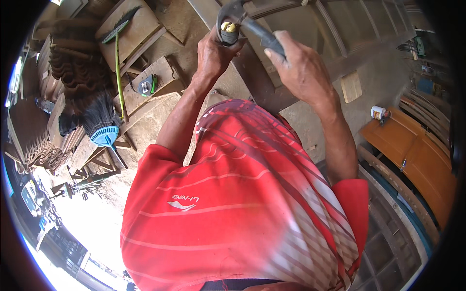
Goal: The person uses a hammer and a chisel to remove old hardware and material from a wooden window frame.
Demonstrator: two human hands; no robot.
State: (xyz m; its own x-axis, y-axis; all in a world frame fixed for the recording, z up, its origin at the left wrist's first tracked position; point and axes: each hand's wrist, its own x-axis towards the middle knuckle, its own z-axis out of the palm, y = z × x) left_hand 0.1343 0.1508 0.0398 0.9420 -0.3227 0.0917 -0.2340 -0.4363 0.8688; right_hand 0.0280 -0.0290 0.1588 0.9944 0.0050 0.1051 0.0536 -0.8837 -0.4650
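Note:
At the top middle, my left hand [212,57] is closed round an upright tool with a black grip and a yellow butt end [228,30]. Its lower end is hidden below the fist, so its kind does not show. My right hand [305,72] grips the dark handle of a claw hammer [262,35]. The hammer's metal head [232,11] is right by the yellow end; whether they touch I cannot tell. Below both hands lies a dark wooden frame piece [257,80].
Left of me, a tape measure [146,85] lies on a small wooden bench [162,72]. A blue-headed broom [104,136] and a green-handled brush [118,58] lean near stacked carved wood. Orange door panels [417,155] and a white tub [377,113] stand at right.

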